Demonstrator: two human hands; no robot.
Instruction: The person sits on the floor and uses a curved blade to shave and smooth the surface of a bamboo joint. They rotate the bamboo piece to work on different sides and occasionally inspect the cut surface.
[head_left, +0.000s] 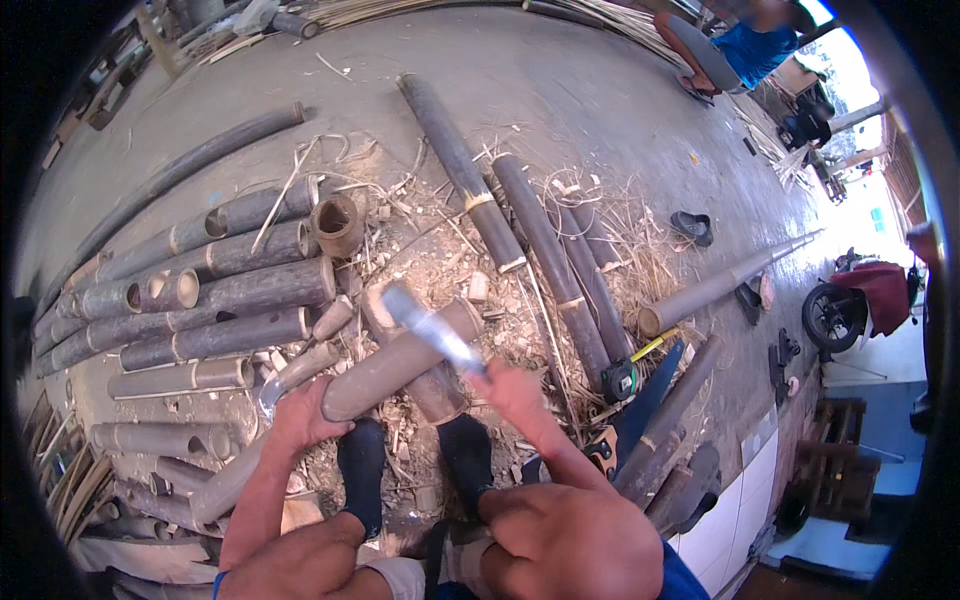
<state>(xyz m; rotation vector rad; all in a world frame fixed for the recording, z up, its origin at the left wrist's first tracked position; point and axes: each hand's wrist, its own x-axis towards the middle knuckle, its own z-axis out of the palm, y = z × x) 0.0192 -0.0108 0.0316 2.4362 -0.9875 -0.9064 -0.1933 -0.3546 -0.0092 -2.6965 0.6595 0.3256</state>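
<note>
A greyish-brown bamboo pole (390, 370) slants from lower left up to the middle, resting across a darker bamboo section (437, 395) on the ground. My left hand (305, 412) is closed around the pole near a joint ring. My right hand (508, 390) grips a broad-bladed knife (440, 332); its handle is mostly hidden in my fist. The metal blade is smeared by motion and lies over the upper part of the pole, and I cannot tell whether it touches. My feet in dark socks (361, 470) stand either side of the work, knees bent.
Cut bamboo lengths (260, 285) lie stacked at left, with longer poles (455, 150) ahead. Wood chips (400, 250) cover the middle floor. At right are a handsaw (648, 405), a tape measure (620, 380) and sandals (692, 228). Another person (750, 55) sits far right, near a motorbike (850, 310).
</note>
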